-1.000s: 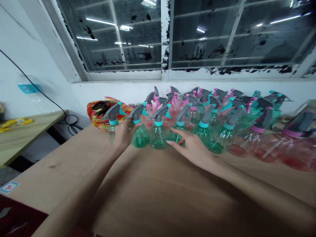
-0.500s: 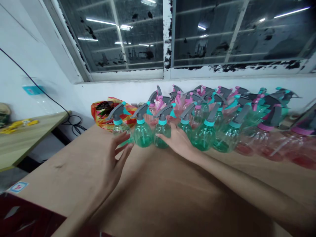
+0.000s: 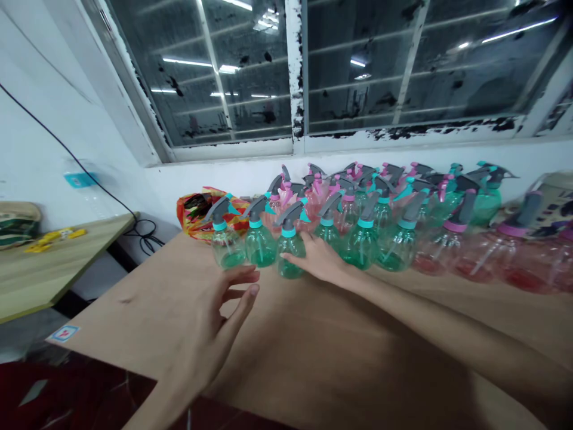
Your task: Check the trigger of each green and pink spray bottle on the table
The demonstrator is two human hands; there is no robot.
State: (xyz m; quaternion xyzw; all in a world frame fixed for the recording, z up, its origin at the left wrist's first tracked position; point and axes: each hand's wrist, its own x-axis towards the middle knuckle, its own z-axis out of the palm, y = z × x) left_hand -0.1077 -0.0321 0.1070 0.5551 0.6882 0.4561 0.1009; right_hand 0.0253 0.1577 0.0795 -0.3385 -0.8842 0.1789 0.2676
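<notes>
My right hand (image 3: 320,258) grips the body of a green spray bottle (image 3: 290,258) from its right side, thumb across the front; the far fingers are hidden behind it. This bottle has a teal collar and a grey trigger head, and stands slightly forward of its row. My left hand (image 3: 224,316) is open above the table, fingers curved and apart, holding nothing. Just beyond it are a clear-green spray bottle (image 3: 227,248) and another green spray bottle (image 3: 261,245). To the right of my right hand, more green spray bottles (image 3: 360,245) continue the row.
Pink spray bottles (image 3: 436,251) stand at the right, with several more bottles behind against the wall. A red-and-yellow bag (image 3: 185,221) lies at the row's left end. A side table (image 3: 67,263) holds yellow pieces (image 3: 49,240); a black cable (image 3: 150,230) hangs beside it.
My right hand has moved left from the neighbouring bottle and taken hold of this green one, which has come slightly forward. My left hand has drawn back from the left-hand bottles towards me.
</notes>
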